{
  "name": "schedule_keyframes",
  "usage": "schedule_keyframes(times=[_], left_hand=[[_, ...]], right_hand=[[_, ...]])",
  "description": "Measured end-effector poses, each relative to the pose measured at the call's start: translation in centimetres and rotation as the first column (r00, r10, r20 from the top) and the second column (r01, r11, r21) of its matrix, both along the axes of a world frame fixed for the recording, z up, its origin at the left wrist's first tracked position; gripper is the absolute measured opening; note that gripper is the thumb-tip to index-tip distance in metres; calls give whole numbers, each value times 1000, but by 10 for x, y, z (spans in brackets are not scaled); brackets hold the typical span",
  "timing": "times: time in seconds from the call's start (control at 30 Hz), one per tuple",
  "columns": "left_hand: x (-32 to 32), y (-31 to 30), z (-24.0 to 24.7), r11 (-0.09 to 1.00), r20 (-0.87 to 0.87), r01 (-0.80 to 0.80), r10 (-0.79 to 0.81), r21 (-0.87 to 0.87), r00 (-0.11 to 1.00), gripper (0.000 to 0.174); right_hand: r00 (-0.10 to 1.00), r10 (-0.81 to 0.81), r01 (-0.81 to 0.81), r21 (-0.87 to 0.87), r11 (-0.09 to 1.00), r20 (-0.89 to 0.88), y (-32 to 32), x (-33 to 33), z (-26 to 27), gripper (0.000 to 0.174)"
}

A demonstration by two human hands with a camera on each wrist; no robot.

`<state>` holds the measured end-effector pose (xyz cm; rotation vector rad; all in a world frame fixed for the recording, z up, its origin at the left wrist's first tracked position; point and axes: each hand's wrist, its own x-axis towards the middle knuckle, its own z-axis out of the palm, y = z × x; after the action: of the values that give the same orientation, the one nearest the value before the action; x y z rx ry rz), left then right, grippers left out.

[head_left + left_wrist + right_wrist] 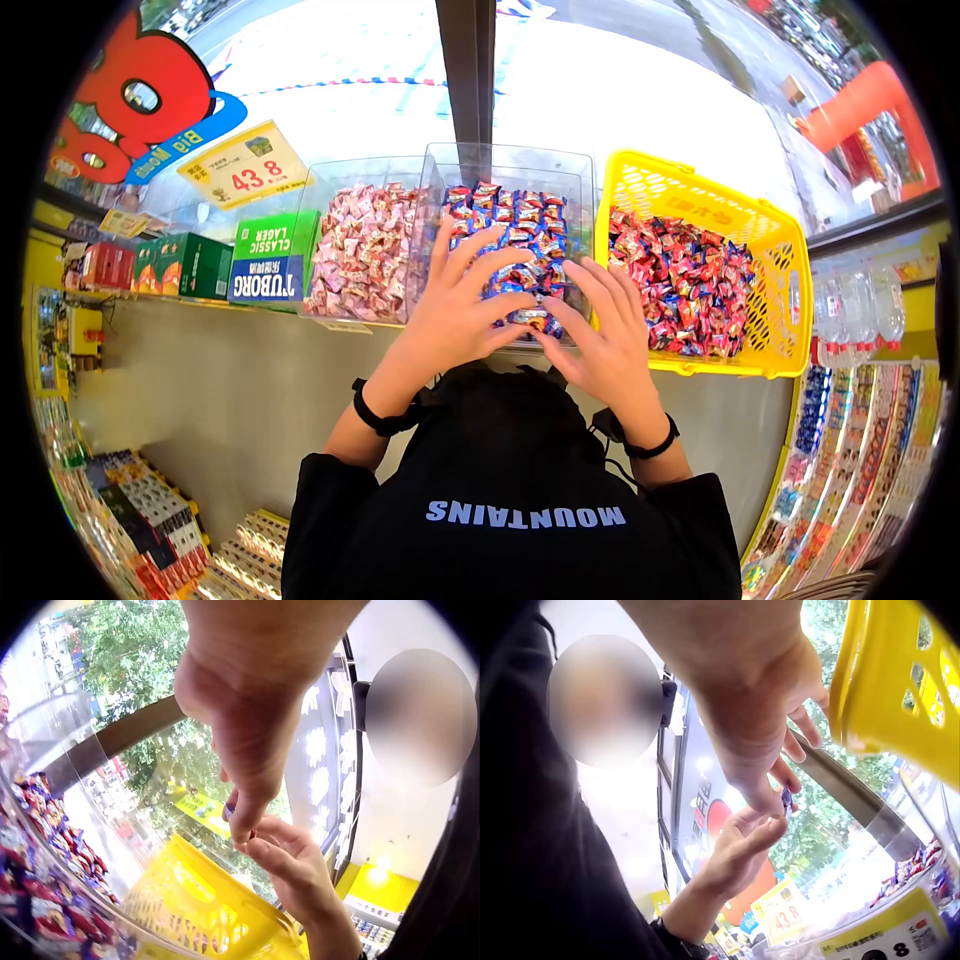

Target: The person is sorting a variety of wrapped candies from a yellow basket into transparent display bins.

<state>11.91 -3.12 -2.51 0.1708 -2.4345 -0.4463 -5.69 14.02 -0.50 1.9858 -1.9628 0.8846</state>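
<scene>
Both hands meet over a clear bin (578, 172) filled with candies in blue and red wrappers (520, 215). My left hand (452, 297), fingers spread, pinches a small wrapped candy (787, 799) between thumb and fingertip. Opposite it, my right hand (608, 332) pinches the same candy, thumb and fingertips close to the left ones. A purple bit of the wrapper shows between the fingers in both wrist views. The fingertips hide most of the candy.
At right stands a yellow basket (795, 290) of red-wrapped candies. A bin of pink-wrapped candies (365, 250) and a green-and-blue beer box (268, 260) stand at left. A price sign (245, 165) leans behind them. A window post (466, 80) rises at the back.
</scene>
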Motion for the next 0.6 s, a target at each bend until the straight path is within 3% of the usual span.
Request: schedule_keyframes(times=[0.13,0.23,0.27,0.4,0.5,0.6], left_hand=[[33,-36,-5,999,119,-14,19,-41,993,40],[47,-53,-16,988,164,-147,137,49,977,52],[53,-63,-28,985,164,-172,170,-4,972,58],[63,-80,-49,990,176,-138,134,15,975,54],[63,-75,-62,983,224,-132,100,131,970,53],[65,-77,-59,986,240,-121,91,114,966,51]], right_hand=[[997,57,-59,38,998,51,-41,22,-21,35],[1000,0,0,95,995,1,-57,31,-27,35],[999,-38,41,135,990,-24,-61,33,-29,32],[991,-127,132,170,977,-38,-84,31,-58,28],[974,-180,210,254,944,-136,-94,29,-67,32],[962,-222,255,236,938,-158,-105,29,-73,34]])
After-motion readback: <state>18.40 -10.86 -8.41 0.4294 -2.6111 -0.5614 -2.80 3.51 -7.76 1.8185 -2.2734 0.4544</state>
